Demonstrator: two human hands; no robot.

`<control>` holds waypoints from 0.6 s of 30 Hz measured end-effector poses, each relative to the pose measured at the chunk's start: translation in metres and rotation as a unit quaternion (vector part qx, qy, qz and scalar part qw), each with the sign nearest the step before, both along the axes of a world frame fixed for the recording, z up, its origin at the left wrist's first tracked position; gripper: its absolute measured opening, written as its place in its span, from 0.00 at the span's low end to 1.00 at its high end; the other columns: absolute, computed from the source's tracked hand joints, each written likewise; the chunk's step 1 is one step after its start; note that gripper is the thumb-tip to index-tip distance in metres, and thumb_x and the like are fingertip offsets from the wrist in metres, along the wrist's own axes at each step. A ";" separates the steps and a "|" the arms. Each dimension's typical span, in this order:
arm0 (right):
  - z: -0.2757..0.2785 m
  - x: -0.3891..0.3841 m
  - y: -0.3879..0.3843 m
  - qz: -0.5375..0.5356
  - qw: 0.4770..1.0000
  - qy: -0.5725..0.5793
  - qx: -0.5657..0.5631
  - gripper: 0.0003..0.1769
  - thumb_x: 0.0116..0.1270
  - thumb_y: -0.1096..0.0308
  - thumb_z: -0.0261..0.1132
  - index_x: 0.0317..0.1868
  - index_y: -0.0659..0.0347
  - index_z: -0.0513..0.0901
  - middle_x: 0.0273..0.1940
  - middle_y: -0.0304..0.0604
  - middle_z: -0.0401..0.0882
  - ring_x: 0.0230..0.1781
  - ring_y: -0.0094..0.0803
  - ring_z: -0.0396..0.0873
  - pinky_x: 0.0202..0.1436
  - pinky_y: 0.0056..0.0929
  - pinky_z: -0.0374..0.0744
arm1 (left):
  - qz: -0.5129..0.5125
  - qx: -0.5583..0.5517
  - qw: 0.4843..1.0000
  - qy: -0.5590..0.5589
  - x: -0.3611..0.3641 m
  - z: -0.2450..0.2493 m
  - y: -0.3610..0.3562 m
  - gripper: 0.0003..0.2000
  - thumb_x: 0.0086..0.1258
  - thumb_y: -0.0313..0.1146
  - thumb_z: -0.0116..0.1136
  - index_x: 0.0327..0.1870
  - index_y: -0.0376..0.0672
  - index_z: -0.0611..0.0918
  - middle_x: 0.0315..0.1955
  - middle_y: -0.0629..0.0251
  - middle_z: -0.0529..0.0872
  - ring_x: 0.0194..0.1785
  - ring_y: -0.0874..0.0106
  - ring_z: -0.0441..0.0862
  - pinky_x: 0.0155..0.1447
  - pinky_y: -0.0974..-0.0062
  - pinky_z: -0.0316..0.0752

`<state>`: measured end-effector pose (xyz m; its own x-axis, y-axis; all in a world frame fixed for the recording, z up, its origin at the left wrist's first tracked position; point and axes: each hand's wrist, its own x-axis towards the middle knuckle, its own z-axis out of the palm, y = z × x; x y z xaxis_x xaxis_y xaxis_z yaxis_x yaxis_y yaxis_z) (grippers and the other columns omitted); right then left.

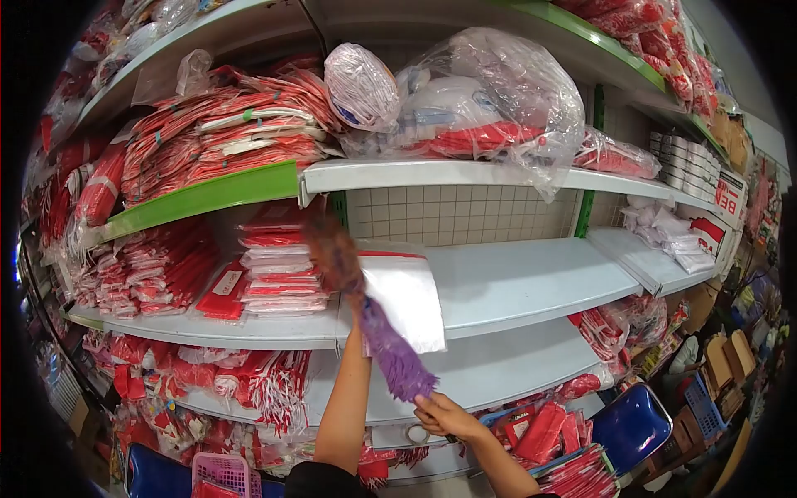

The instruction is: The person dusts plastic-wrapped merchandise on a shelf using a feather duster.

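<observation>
My right hand [444, 417] is closed near the lower end of a feather duster [394, 353]. Its feathers are purple at the bottom and brown and blurred at the top, slanting up to the left. My left arm [342, 407] reaches up to the middle shelf; the duster covers its hand, so the fingers are hidden. Right beside that hidden hand, a flat white package with a red top band [405, 303] hangs over the shelf's front edge. Left of the duster stands a stack of red and white packets [284, 274].
Middle shelf [515, 278] runs to the right. Above it, another shelf holds bagged red goods [224, 124] and a large clear plastic bag [498, 91]. Lower down are a blue chair [633, 427], a pink basket [222, 471] and red bundles [540, 436].
</observation>
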<state>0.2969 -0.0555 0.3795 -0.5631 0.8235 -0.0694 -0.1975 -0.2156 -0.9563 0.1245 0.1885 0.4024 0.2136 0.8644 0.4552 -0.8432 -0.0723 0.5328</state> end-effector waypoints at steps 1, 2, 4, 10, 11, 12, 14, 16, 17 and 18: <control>-0.012 0.002 0.000 0.032 0.999 0.008 0.027 0.17 0.74 0.51 0.48 0.31 0.53 0.61 0.17 0.28 0.53 0.13 0.15 0.49 0.13 0.17 0.49 | 0.005 -0.001 1.000 -0.002 0.000 0.000 -0.002 0.25 0.70 0.57 0.41 0.52 0.44 0.74 0.41 0.63 0.80 0.42 0.68 0.80 0.48 0.68 0.77; -0.016 0.002 -0.002 -0.016 1.000 0.014 0.022 0.17 0.74 0.51 0.48 0.31 0.53 0.60 0.17 0.28 0.53 0.12 0.15 0.49 0.13 0.17 0.50 | 0.011 0.001 1.000 -0.004 -0.001 0.000 -0.004 0.25 0.70 0.57 0.41 0.51 0.44 0.75 0.41 0.64 0.80 0.41 0.69 0.80 0.47 0.69 0.77; -0.023 -0.002 -0.005 -0.112 0.993 0.027 0.011 0.18 0.74 0.51 0.48 0.31 0.54 0.60 0.17 0.28 0.55 0.10 0.15 0.50 0.12 0.18 0.51 | 0.027 0.003 1.000 -0.013 0.003 0.002 -0.006 0.24 0.71 0.56 0.41 0.51 0.45 0.75 0.40 0.67 0.80 0.40 0.70 0.79 0.47 0.70 0.77; -0.038 -0.002 -0.026 -0.125 0.987 -0.069 0.068 0.18 0.73 0.50 0.50 0.32 0.54 0.64 0.17 0.29 0.57 0.13 0.17 0.56 0.14 0.19 0.56 | -0.200 0.106 0.954 -0.196 0.002 0.005 0.004 0.18 0.72 0.51 0.42 0.49 0.47 0.75 0.42 0.64 0.80 0.35 0.71 0.78 0.38 0.69 0.77; -0.038 0.001 -0.028 -0.108 0.983 -0.099 0.111 0.17 0.73 0.50 0.50 0.33 0.54 0.65 0.17 0.28 0.57 0.13 0.17 0.55 0.15 0.18 0.56 | -0.286 0.121 0.906 -0.287 0.011 0.004 0.005 0.18 0.72 0.51 0.42 0.50 0.47 0.75 0.42 0.64 0.81 0.34 0.71 0.78 0.36 0.70 0.77; -0.029 0.010 -0.026 -0.141 0.963 -0.196 0.123 0.14 0.73 0.52 0.51 0.37 0.54 0.68 0.19 0.28 0.60 0.15 0.15 0.58 0.15 0.18 0.58 | -0.366 0.135 0.842 -0.373 0.020 0.005 0.007 0.18 0.72 0.51 0.43 0.50 0.47 0.75 0.41 0.63 0.81 0.33 0.71 0.77 0.34 0.71 0.77; -0.030 0.026 -0.009 -0.216 0.947 -0.192 0.136 0.16 0.72 0.55 0.53 0.43 0.61 0.69 0.20 0.32 0.64 0.18 0.20 0.61 0.20 0.23 0.64 | -0.207 0.105 0.952 -0.200 0.009 0.002 0.004 0.23 0.70 0.55 0.43 0.52 0.45 0.75 0.43 0.62 0.80 0.37 0.69 0.78 0.40 0.69 0.77; -0.021 0.035 0.003 -0.285 0.923 -0.199 0.165 0.18 0.71 0.59 0.54 0.50 0.67 0.67 0.21 0.35 0.66 0.20 0.23 0.64 0.25 0.27 0.69 | -0.034 0.010 0.999 -0.040 0.006 0.008 -0.008 0.27 0.68 0.59 0.43 0.53 0.44 0.75 0.45 0.61 0.80 0.42 0.66 0.79 0.47 0.68 0.76; -0.009 0.039 0.010 -0.317 0.906 -0.208 0.190 0.21 0.70 0.61 0.55 0.54 0.69 0.65 0.20 0.36 0.66 0.20 0.23 0.66 0.27 0.28 0.71 | 0.072 -0.064 0.995 0.022 0.008 0.013 -0.015 0.29 0.66 0.61 0.44 0.54 0.43 0.75 0.46 0.61 0.79 0.44 0.66 0.79 0.50 0.68 0.76; 0.017 0.043 0.015 -0.307 0.905 -0.243 0.164 0.22 0.69 0.64 0.56 0.56 0.70 0.63 0.24 0.41 0.69 0.22 0.28 0.70 0.30 0.31 0.73 | 0.082 -0.057 0.994 0.035 0.009 0.015 -0.016 0.30 0.66 0.61 0.43 0.54 0.43 0.75 0.47 0.60 0.79 0.45 0.66 0.78 0.51 0.67 0.75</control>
<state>0.3395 -0.0408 0.3965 0.0384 0.9921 0.1194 0.2786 0.1041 -0.9548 0.1330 0.1720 0.4171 0.0930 0.9351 0.3418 -0.7859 -0.1419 0.6019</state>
